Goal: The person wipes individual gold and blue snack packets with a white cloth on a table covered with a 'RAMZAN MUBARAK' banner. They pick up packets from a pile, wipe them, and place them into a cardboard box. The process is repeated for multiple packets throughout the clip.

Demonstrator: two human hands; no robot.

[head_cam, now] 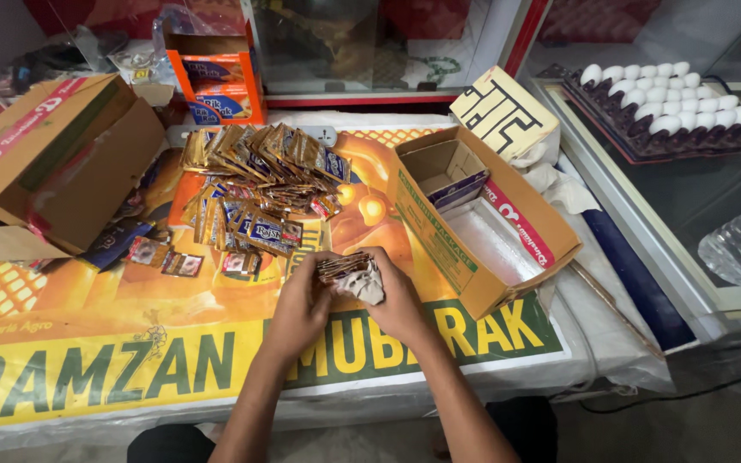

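Both hands meet just in front of the sachet pile point(255, 184), which serves as the landmark on the poster-covered table point(87, 360). Left hand point(302, 300) is curled closed around one side of a small stack of sachets point(342, 266), thumb on top; right hand point(396, 296) is closed around the other side of that same stack and also pinches a crumpled pale wrapper point(366, 285) beneath it. The stack sits between the two hands, just nearer the person than the pile.

To the left of the pile lies a large brown carton point(53, 159), tipped on its side with its flaps open. To the right of the pile stands an open cardboard box point(490, 227), with a smaller folded box point(448, 171) tucked in its far end. Well to the right of the pile, on a glass counter point(688, 197), rests a tray of white eggs point(666, 99). Behind the pile stands an orange display carton point(216, 81) holding more packets. Just left of the pile's near edge, a few loose sachets point(165, 257) lie flat on the table.
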